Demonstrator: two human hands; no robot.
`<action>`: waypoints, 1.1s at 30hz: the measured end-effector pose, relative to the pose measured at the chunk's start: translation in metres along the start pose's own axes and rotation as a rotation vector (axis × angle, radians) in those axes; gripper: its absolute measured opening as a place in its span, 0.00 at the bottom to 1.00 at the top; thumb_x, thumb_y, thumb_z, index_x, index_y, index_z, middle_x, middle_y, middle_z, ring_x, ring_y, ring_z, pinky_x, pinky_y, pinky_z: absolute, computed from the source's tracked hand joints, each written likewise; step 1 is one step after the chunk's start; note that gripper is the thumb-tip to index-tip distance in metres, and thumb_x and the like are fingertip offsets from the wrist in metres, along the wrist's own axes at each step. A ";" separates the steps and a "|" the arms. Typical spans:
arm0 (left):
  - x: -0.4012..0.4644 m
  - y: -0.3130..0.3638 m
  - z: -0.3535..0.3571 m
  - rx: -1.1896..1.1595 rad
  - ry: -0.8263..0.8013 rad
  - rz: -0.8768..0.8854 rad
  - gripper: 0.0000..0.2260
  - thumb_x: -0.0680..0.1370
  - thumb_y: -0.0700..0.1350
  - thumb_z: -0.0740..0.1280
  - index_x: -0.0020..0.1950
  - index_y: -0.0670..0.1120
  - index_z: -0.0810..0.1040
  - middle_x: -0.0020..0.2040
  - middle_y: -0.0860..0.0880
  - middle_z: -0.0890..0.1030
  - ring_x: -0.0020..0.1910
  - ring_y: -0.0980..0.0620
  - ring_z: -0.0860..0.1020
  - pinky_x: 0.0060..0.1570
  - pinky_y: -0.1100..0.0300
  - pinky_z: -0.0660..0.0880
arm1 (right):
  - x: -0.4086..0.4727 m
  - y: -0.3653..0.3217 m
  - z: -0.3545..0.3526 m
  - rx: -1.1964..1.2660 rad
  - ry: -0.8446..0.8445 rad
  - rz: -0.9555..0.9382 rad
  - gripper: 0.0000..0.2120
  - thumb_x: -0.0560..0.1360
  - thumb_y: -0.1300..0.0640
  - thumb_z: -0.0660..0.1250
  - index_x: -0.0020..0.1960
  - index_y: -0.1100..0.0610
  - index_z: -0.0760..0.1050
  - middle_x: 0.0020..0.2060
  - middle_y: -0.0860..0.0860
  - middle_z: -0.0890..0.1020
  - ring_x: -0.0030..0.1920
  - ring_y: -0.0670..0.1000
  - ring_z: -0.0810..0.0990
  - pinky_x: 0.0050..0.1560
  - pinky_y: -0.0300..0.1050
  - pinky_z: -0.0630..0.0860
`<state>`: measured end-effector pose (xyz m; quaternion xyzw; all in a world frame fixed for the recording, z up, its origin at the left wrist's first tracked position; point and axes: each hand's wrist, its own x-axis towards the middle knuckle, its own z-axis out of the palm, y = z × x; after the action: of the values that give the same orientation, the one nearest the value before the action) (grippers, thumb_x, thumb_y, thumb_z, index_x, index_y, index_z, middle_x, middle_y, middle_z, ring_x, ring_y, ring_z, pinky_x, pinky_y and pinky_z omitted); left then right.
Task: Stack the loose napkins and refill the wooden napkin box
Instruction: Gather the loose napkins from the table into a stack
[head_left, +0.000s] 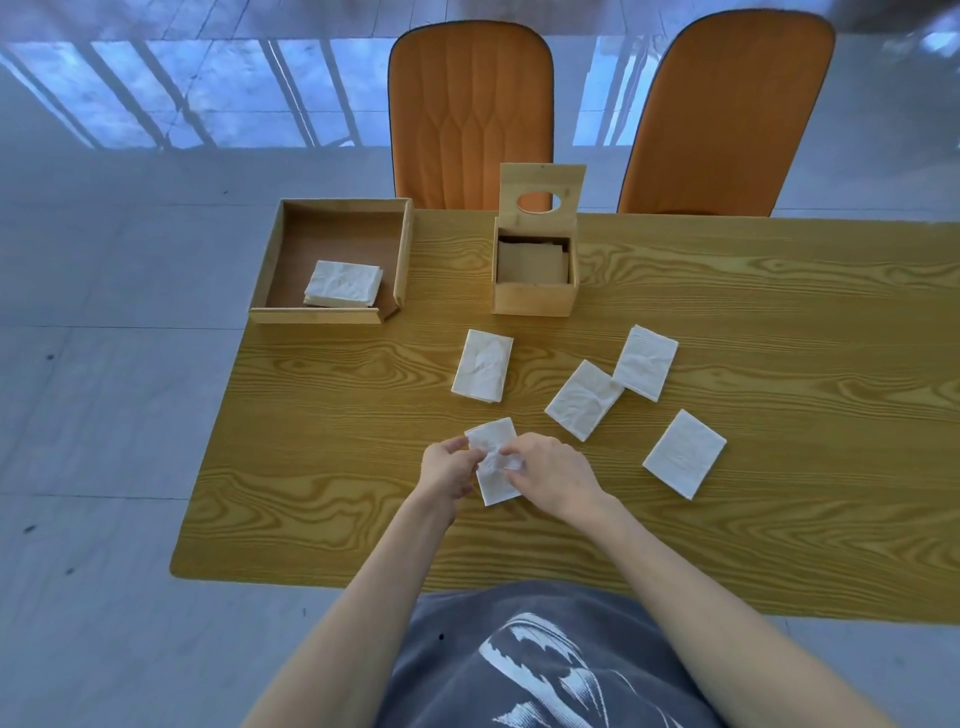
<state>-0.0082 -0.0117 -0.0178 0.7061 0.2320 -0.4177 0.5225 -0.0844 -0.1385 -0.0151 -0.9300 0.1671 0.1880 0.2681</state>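
Both hands meet over a crumpled white paper napkin (493, 467) near the table's middle front: the left hand (448, 467) pinches its left edge with curled fingers, the right hand (550, 475) presses and grips its right side. The table (779, 364) is yellow wood-grain laminate. Four more flat rectangular napkins lie loose: one (482, 365) at 12 o'clock from the hands, two (584, 399) (645, 362) overlapping at 1 o'clock, one (684, 453) at 3 o'clock. The wooden napkin box (534, 296), square, pale, lid (543, 193) raised with an oval hole, sits at 12 o'clock. At 11 o'clock, a shallow wooden tray (317, 314) holds one small napkin stack (343, 283). Two orange padded chairs (470, 114) (727, 114) stand behind. No writing is readable.
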 end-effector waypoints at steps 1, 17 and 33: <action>0.000 -0.001 0.001 0.013 0.002 0.015 0.22 0.76 0.36 0.70 0.70 0.39 0.73 0.44 0.46 0.81 0.38 0.52 0.77 0.37 0.59 0.71 | 0.000 0.001 0.000 0.005 0.004 -0.001 0.16 0.79 0.52 0.65 0.66 0.49 0.76 0.63 0.48 0.79 0.61 0.53 0.79 0.56 0.51 0.77; 0.010 -0.013 0.011 -0.003 0.063 0.176 0.15 0.76 0.36 0.70 0.62 0.41 0.76 0.53 0.42 0.84 0.52 0.44 0.84 0.55 0.44 0.80 | 0.007 0.029 -0.005 -0.244 0.395 0.084 0.08 0.74 0.58 0.72 0.53 0.56 0.81 0.47 0.52 0.83 0.47 0.53 0.83 0.36 0.46 0.81; 0.015 -0.014 0.005 -0.100 -0.029 0.124 0.15 0.78 0.36 0.69 0.64 0.39 0.76 0.53 0.42 0.84 0.52 0.43 0.84 0.55 0.45 0.80 | 0.022 0.054 -0.018 -0.272 0.468 0.005 0.07 0.70 0.66 0.73 0.46 0.58 0.84 0.36 0.55 0.86 0.34 0.55 0.85 0.31 0.44 0.81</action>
<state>-0.0130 -0.0135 -0.0382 0.6860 0.2010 -0.3825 0.5854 -0.0831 -0.1961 -0.0340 -0.9752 0.1999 -0.0106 0.0944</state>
